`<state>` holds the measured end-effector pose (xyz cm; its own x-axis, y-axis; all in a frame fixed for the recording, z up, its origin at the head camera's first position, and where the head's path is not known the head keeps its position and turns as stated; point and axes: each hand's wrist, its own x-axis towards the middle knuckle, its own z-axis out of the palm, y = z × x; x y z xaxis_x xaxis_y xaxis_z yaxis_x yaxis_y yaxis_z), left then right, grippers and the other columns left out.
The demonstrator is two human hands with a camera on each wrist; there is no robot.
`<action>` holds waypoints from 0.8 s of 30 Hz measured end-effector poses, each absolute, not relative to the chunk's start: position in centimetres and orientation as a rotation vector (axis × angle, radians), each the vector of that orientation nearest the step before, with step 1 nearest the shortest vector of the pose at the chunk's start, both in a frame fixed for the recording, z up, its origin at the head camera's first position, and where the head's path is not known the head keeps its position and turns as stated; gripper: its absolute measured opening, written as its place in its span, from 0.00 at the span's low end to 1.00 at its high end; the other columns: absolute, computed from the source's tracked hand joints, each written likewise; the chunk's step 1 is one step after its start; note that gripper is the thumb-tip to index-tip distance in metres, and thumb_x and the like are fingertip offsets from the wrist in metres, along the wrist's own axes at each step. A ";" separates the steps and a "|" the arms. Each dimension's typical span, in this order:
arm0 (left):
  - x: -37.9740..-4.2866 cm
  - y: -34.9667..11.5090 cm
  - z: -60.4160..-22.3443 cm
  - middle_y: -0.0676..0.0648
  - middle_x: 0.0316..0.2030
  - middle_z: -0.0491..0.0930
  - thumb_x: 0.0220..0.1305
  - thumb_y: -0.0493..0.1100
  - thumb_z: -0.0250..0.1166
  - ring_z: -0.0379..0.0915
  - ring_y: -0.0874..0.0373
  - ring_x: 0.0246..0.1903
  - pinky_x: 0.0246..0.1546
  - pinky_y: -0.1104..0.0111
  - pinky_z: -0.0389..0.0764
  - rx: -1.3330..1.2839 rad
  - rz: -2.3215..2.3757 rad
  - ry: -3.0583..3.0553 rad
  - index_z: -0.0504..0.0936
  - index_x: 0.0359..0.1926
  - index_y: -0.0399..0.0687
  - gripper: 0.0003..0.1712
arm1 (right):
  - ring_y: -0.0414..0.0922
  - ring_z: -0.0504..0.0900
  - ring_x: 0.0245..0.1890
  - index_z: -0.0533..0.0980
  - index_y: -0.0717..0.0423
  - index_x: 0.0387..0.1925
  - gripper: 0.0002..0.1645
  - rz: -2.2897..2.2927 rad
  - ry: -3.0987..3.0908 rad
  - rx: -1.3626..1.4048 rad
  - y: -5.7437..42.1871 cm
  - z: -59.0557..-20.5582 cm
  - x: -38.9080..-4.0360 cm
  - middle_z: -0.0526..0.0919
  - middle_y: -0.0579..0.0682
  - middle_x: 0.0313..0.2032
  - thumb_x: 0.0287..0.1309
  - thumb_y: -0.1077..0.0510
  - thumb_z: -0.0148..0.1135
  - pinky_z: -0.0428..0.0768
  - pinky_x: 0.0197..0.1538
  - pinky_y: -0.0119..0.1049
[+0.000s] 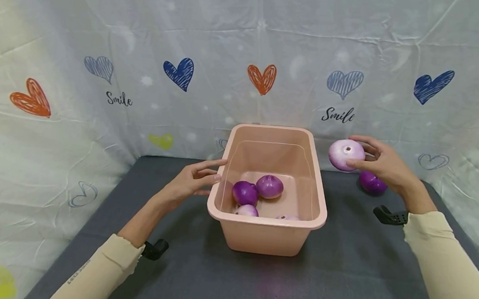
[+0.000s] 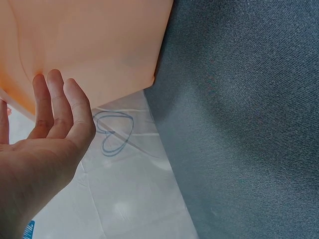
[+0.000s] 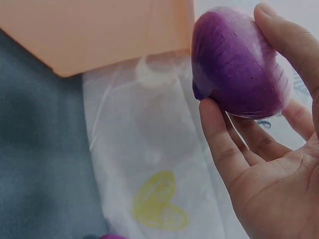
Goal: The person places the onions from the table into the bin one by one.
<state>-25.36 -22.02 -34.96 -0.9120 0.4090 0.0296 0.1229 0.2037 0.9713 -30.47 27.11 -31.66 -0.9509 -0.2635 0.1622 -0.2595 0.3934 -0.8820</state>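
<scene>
In the head view my right hand [image 1: 385,167] holds a purple-and-white onion [image 1: 346,155] in the air, to the right of the pink plastic tub [image 1: 266,237]. Thumb and fingers close around the onion [image 3: 239,64] in the right wrist view. Inside the tub lie several onions, among them a dark purple onion [image 1: 245,193] and a lighter one [image 1: 269,187]; the front wall partly hides two paler ones. My left hand [image 1: 189,181] rests loosely extended fingers against the tub's left side near the rim. In the left wrist view its fingers [image 2: 61,104] lie by the tub's outer wall.
Another purple onion [image 1: 372,182] lies on the dark grey tabletop [image 1: 194,278], below and beyond my right hand. A pale curtain [image 1: 215,33] with hearts and lettering hangs directly behind the tub and along the sides.
</scene>
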 end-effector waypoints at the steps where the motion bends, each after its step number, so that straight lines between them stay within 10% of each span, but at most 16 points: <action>1: -25.3 -22.0 -35.0 0.36 0.63 0.74 0.73 0.48 0.65 0.72 0.44 0.62 0.56 0.48 0.77 0.505 1.774 2.245 0.69 0.75 0.55 0.33 | 0.58 0.70 0.64 0.65 0.53 0.73 0.42 -1.656 2.621 -0.501 27.0 -31.6 -30.5 0.68 0.57 0.68 0.61 0.54 0.74 0.80 0.49 0.28; 24: -25.3 -22.1 -34.9 0.39 0.62 0.75 0.72 0.50 0.66 0.72 0.45 0.62 0.57 0.46 0.76 0.493 1.780 2.237 0.70 0.75 0.56 0.33 | 0.51 0.75 0.60 0.69 0.54 0.71 0.39 -1.761 2.503 -0.668 22.4 -29.3 -32.0 0.74 0.56 0.63 0.60 0.62 0.74 0.80 0.53 0.34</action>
<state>-25.28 -22.14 -34.88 -0.9142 0.4047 0.0213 0.1117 0.2011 0.9732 -32.03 22.39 -29.32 -0.9090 -0.3462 0.2320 -0.3353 0.2771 -0.9004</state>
